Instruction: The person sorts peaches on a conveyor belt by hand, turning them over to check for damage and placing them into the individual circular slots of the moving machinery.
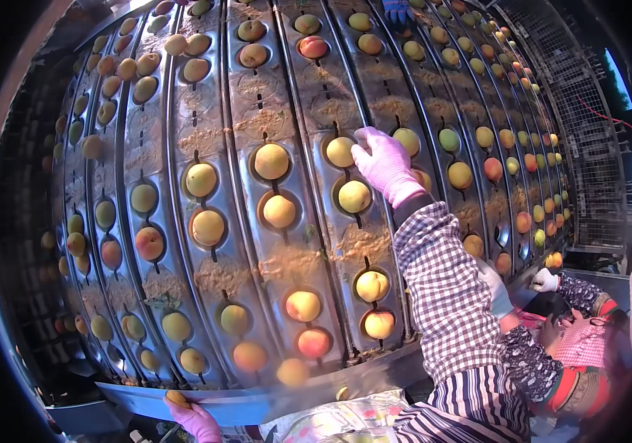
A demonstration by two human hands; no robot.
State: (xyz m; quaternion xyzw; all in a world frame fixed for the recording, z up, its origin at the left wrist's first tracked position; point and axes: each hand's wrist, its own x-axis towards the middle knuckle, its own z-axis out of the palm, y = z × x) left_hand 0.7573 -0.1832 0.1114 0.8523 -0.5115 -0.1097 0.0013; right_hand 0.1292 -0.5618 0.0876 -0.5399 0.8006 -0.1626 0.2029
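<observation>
My right hand [388, 164], in a pink glove, reaches over the metal machine bed with its fingers curled. Its thumb and fingertips are at the right edge of a yellow peach [339, 152] sitting in a round cup. Just below in the same row lies another peach [354, 196]; one more peach [406, 142] shows to the right of the hand. At the bottom left, my left hand [198, 423], also pink-gloved, has its fingers on a peach [178, 399] at the machine's front edge.
Long metal slats [246, 247] carry rows of cups with peaches and smears of pulp [286, 262]. A co-worker's white-gloved hand [544, 280] is at the right edge, another gloved hand [494, 286] beside my sleeve. A blue glove [398, 10] shows at the far side. Wire mesh [589, 133] borders the right.
</observation>
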